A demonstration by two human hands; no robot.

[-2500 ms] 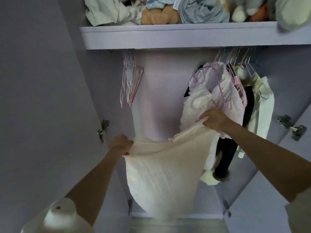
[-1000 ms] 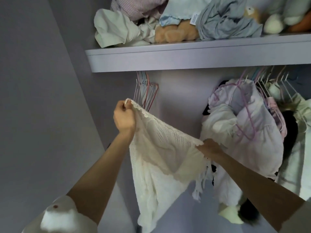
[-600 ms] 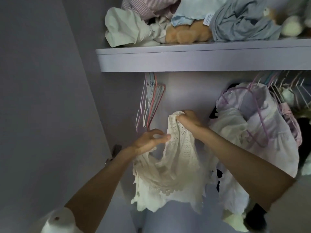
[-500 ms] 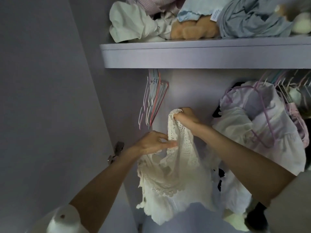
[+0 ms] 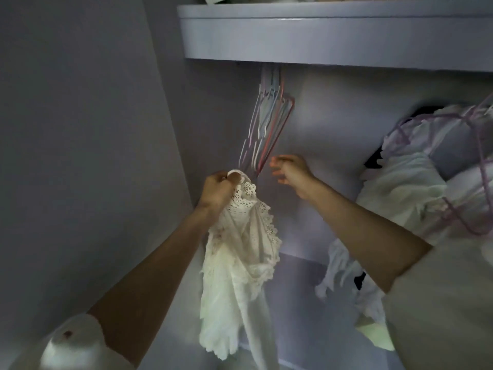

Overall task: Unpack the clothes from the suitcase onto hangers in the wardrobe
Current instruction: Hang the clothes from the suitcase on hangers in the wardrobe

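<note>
Lace garment (image 5: pixel 240 263) — hem cut off below

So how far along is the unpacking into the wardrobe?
Done: several garments already hang on hangers at the right. In hand: the left hand grips a cream lace top by its bunched upper edge, while the open right hand reaches toward the empty hangers. Left: hanging this top; the suitcase isn't visible.
</note>
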